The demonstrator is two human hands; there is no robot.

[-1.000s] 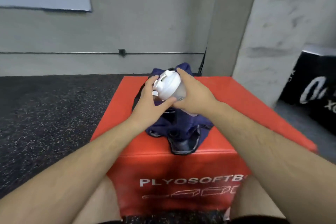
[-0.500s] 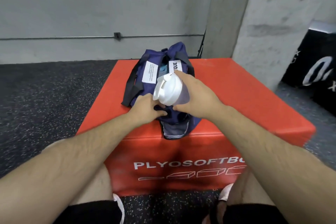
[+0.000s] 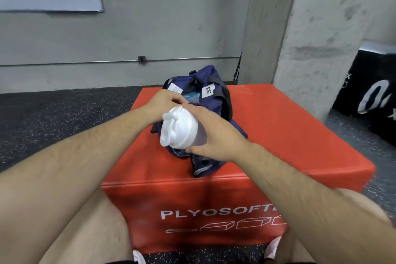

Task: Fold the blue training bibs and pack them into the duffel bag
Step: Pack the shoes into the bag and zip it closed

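The navy-blue fabric duffel bag [image 3: 216, 103] lies lengthwise on the red padded plyo box [image 3: 289, 135]. It runs from near the far edge to the near edge, where its end pocket reaches the rim.

The right hand [image 3: 216, 135] wraps its fingers and thumb round the white plastic shaker bottle with flip lid [image 3: 180, 133] and holds it tilted above the bag's near half. This probably keeps the bottle out of the opening while the bag is arranged.

The left hand [image 3: 165, 100] sits at the open zip mouth with its fingers curled. Whether it pinches the bag's edge cannot be determined.

A strip of light-blue fabric [image 3: 191, 97] shows inside the mouth, toward the far edge. It is judged to be the training bibs, already packed. The bag walls and the left hand hide how the bibs are folded and how many there are.
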